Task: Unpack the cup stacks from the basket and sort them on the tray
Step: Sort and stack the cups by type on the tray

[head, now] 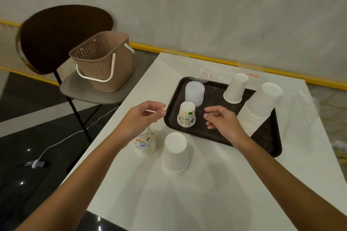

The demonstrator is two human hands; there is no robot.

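Head view, cups on tray: we count four upside-down groups on the black tray — a patterned stack, a translucent stack, a short white stack, a tall white stack.
Cups on table: two more, a patterned stack and a white stack.
Writing: we can't read any.
Basket: the basket sits on the chair, well apart.
Left hand: half-curled, holding nothing.
Right hand: loosely curled, empty.

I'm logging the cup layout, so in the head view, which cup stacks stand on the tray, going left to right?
Patterned cup stack → translucent cup stack → short white cup stack → tall white cup stack. All stand upside down on the black tray.
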